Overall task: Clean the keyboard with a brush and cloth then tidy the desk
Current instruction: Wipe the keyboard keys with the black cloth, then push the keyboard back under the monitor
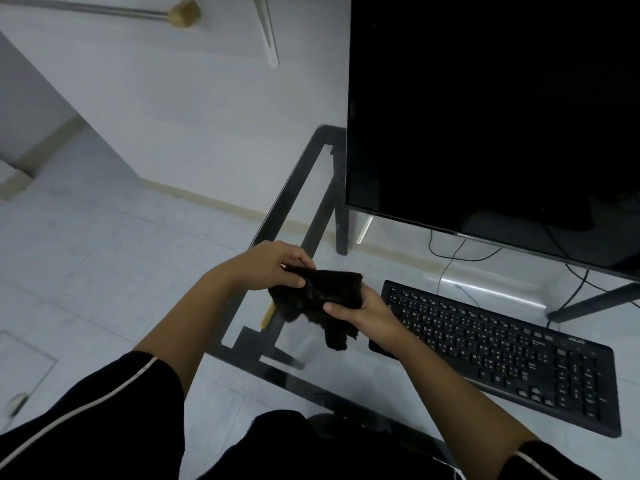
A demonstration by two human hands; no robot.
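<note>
Gripping a dark cloth (325, 296) with both hands, the person holds it above the left end of the glass bench (313, 216). The left hand (273, 266) pinches its upper left edge; the right hand (367, 310) clasps its right side, thumb on top. One corner hangs down. The keyboard (502, 348) lies on the bench just right of the hands, before a dark monitor (485, 116).

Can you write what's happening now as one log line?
left hand, right hand: grip dark cloth | keyboard: on glass desk | monitor: dark
</note>
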